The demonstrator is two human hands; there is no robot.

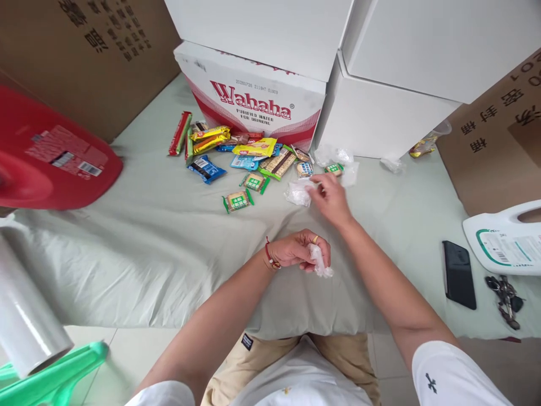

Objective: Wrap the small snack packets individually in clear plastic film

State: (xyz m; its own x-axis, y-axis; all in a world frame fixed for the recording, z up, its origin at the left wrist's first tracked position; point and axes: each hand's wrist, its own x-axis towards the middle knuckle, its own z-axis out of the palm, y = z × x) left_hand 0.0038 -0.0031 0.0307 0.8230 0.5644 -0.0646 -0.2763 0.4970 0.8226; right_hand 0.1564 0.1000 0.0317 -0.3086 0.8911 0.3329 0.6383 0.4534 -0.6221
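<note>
Close to the front of the cloth-covered surface, my left hand (301, 250) is closed around a crumpled clear plastic bag (320, 262), part of which hangs out below the fingers. My right hand (330, 197) reaches farther out, fingers curled at the edge of another crumpled clear plastic bag (298, 193); whether it grips that bag I cannot tell. Just beyond the right fingertips lie a small green-wrapped biscuit (334, 169) and more clear plastic (328, 154). Two green-and-clear biscuit packs (238, 201) lie to the left, in front of a pile of wrapped snack bars (253, 148).
A Wahaha water carton (257, 101) and white boxes (389, 113) stand behind the snacks. A red jug (51, 152) and a plastic film roll (27, 304) are on the left. A black phone (459, 275), keys (507, 299) and a white bottle (507, 239) lie at right.
</note>
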